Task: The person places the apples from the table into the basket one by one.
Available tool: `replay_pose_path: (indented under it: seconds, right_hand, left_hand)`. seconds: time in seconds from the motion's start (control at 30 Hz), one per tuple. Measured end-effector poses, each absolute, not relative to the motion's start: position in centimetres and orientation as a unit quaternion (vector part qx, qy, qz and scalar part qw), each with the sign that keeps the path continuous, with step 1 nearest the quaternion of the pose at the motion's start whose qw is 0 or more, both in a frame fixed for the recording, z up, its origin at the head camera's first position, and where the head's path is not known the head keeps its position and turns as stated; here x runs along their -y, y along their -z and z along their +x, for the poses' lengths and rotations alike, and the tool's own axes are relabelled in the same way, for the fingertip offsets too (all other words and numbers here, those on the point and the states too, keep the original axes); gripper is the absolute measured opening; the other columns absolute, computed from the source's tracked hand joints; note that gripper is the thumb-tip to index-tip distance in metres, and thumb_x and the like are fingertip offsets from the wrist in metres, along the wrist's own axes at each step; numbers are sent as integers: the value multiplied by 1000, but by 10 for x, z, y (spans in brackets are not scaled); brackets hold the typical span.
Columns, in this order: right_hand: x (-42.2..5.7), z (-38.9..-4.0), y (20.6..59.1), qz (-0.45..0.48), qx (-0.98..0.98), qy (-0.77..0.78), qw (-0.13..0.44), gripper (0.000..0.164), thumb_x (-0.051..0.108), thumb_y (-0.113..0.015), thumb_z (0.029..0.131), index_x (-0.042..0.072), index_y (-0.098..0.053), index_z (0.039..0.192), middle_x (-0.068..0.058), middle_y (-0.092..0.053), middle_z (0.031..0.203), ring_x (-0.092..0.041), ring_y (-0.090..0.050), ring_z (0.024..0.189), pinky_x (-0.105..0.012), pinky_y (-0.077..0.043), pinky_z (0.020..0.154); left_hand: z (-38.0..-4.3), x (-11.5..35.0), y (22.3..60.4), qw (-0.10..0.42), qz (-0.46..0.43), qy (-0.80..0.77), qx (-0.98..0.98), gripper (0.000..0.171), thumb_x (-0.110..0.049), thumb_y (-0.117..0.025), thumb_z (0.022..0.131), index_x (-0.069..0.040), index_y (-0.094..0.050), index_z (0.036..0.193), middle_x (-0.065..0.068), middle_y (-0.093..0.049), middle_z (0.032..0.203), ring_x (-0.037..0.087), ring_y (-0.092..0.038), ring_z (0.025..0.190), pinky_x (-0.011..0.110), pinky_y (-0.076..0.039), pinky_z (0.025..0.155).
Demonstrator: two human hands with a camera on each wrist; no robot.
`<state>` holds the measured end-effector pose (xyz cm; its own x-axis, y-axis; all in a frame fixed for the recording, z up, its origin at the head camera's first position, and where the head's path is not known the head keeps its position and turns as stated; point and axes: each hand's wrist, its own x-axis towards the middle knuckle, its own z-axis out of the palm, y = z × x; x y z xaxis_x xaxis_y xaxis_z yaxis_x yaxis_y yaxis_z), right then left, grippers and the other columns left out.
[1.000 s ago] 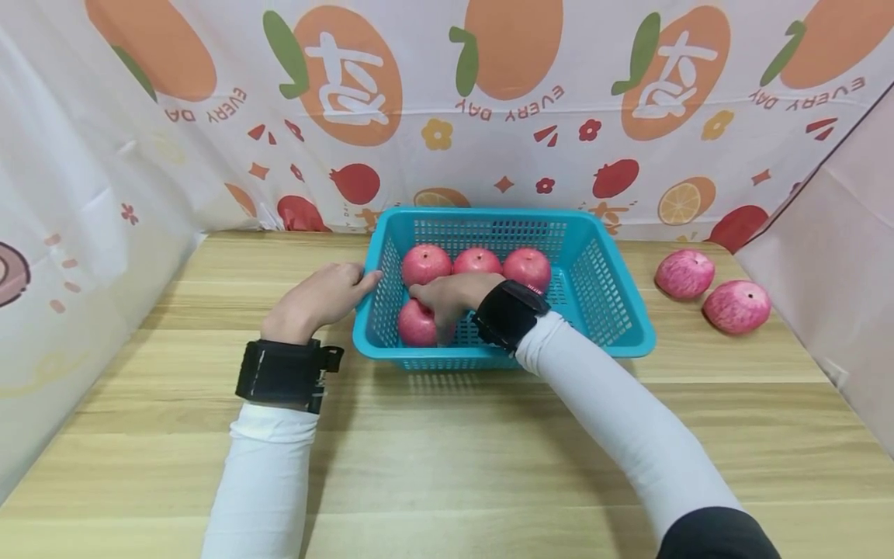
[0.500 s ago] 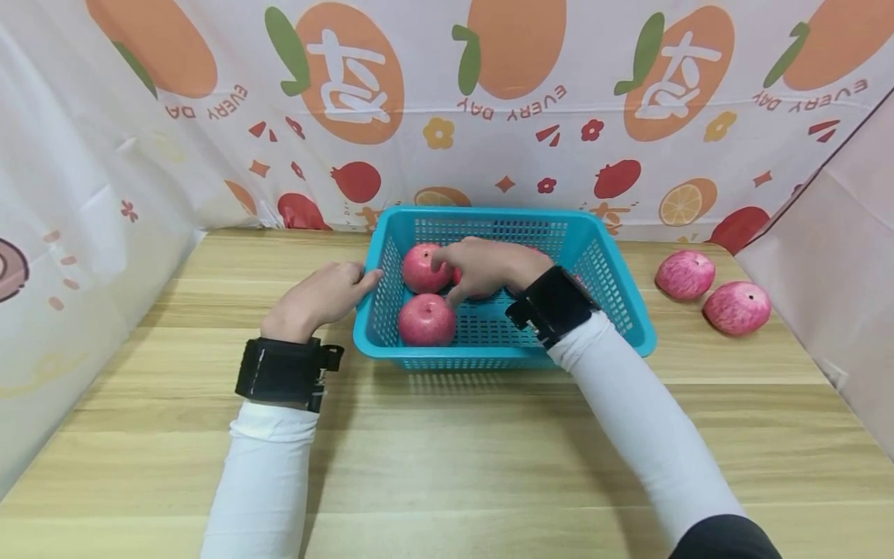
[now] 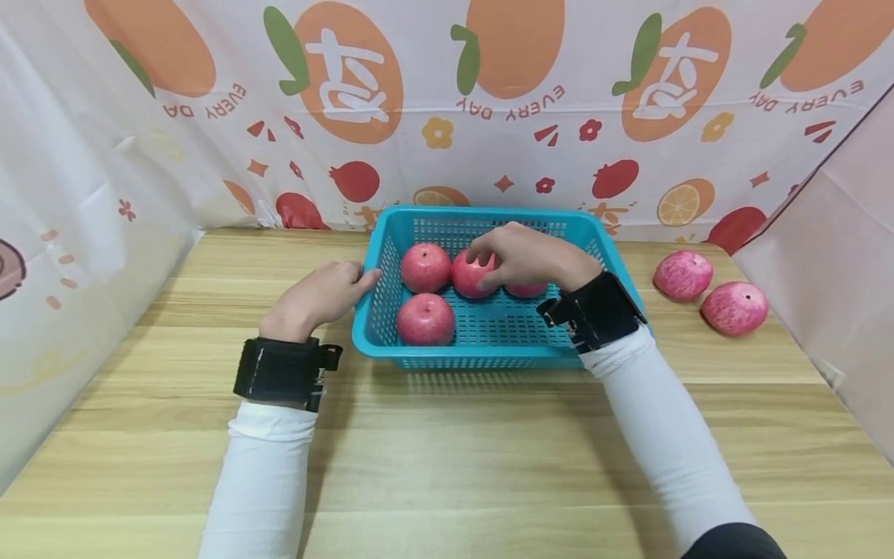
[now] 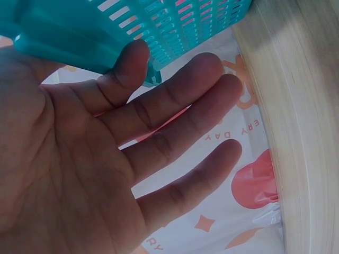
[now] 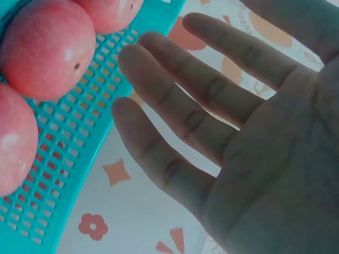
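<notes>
A blue plastic basket (image 3: pixel 503 351) with perforated walls holds several red apples. One apple (image 3: pixel 426 320) lies at its front left, another (image 3: pixel 425 268) behind it, and a third (image 3: pixel 471 273) in the back row's middle. A further apple (image 3: pixel 525 289) is partly hidden by my right hand (image 3: pixel 531 255). That hand hovers over the back row with loosely bent, spread fingers and holds nothing. My left hand (image 3: pixel 314 299) grips the basket's left rim, thumb over the edge and index finger against the outside. Its other fingers (image 4: pixel 185 185) extend beside the wall in the left wrist view.
Two pink-and-white streaked fruits, one farther back (image 3: pixel 683 275) and one nearer (image 3: pixel 735 307), lie on the wooden table (image 3: pixel 447 466) right of the basket. A fruit-print cloth (image 3: pixel 433 163) hangs right behind it.
My right hand has let go of the front-left apple, risen, and moved back and right, uncovering that apple and the middle one. The left hand has stayed at the rim.
</notes>
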<state>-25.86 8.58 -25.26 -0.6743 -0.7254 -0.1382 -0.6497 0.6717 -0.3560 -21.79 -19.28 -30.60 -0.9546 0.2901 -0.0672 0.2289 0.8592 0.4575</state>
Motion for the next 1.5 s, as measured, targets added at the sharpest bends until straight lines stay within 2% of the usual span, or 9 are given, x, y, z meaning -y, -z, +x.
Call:
replay_pose_path:
  seconds: [0.1,0.3,0.5,0.73,1.0,1.33,1.5]
  right_hand:
    - [-92,-259,252,-379,-906,139,128,35,21,-64,83,9,-58,116,-8,-59,109,-19,-49,96,-35,-47,80]
    - [-106,-258,246,-372,-909,156,106,32,16,-66,80,9,-61,111,-7,-61,104,-16,-53,86,-33,-50,74]
    - [-121,-259,242,-358,-915,165,89,31,15,-65,79,10,-62,110,-5,-62,101,-16,-54,84,-33,-51,69]
    - [-139,-260,241,-350,-918,172,69,33,16,-66,80,7,-60,111,-10,-62,102,-20,-55,86,-38,-51,74]
    - [-153,-260,244,-332,-925,177,59,34,17,-68,79,7,-61,110,-8,-63,98,-19,-56,82,-38,-51,71]
    - [-167,-262,248,-321,-929,175,65,32,9,-67,78,5,-61,109,-13,-62,100,-20,-58,81,-40,-52,72]
    - [-174,-262,249,-328,-928,169,51,31,5,-67,77,5,-62,108,-12,-63,98,-20,-57,82,-40,-52,72]
  left_hand:
    - [-218,193,306,70,137,-228,-961,46,-37,-37,96,2,-53,113,14,-61,89,26,-52,81,45,-49,73]
    - [-218,192,305,77,135,-231,-960,47,-37,-37,96,3,-51,117,15,-61,95,27,-52,85,47,-49,77]
    - [-218,192,306,73,133,-234,-960,44,-34,-38,96,3,-52,116,15,-61,94,27,-52,85,48,-49,77]
    - [-217,192,305,65,130,-231,-962,41,-33,-39,96,2,-53,113,13,-60,89,26,-52,84,46,-48,75]
    - [-217,192,305,68,128,-228,-963,44,-35,-39,96,3,-53,114,13,-60,88,26,-52,82,45,-49,73]
    - [-216,192,303,82,129,-230,-961,48,-38,-37,96,3,-51,117,15,-61,94,27,-52,83,44,-49,74]
    - [-218,192,305,70,123,-232,-962,44,-36,-39,95,1,-53,114,12,-60,88,25,-52,81,43,-49,71]
